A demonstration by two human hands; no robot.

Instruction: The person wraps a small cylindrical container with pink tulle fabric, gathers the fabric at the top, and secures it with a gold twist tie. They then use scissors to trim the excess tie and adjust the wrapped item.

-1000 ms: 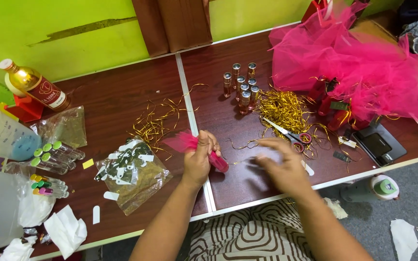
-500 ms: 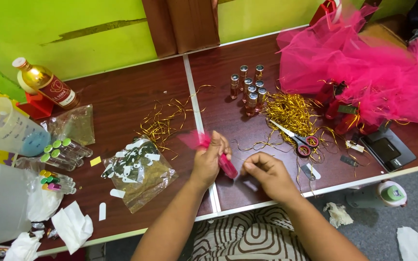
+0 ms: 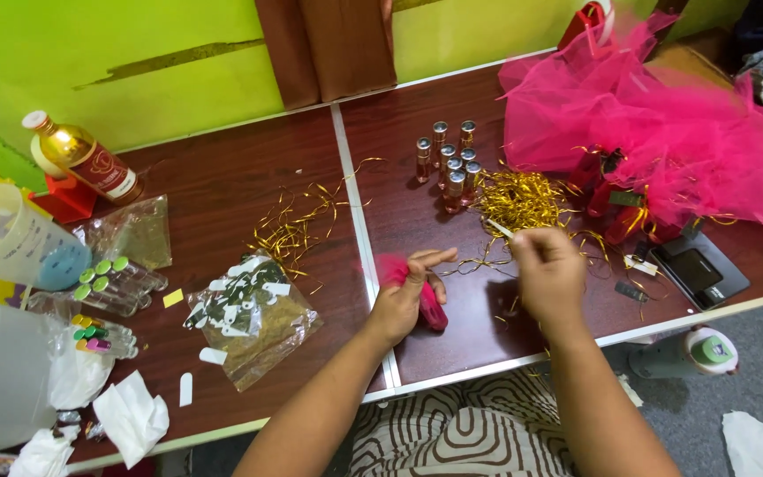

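Pink net bundle (image 3: 412,287) sits in my left hand (image 3: 402,300), squeezed tight, low over the brown surface (image 3: 249,177). My right hand (image 3: 547,274) pinches a thin gold ribbon (image 3: 498,228) beside it.

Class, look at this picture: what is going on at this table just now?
A person sits at a dark brown table. The left hand grips a small bundle wrapped in pink netting. The right hand is raised beside it, pinching a thin gold ribbon strand. Behind lie a heap of gold ribbon, a cluster of small vials and a big pile of pink tulle.
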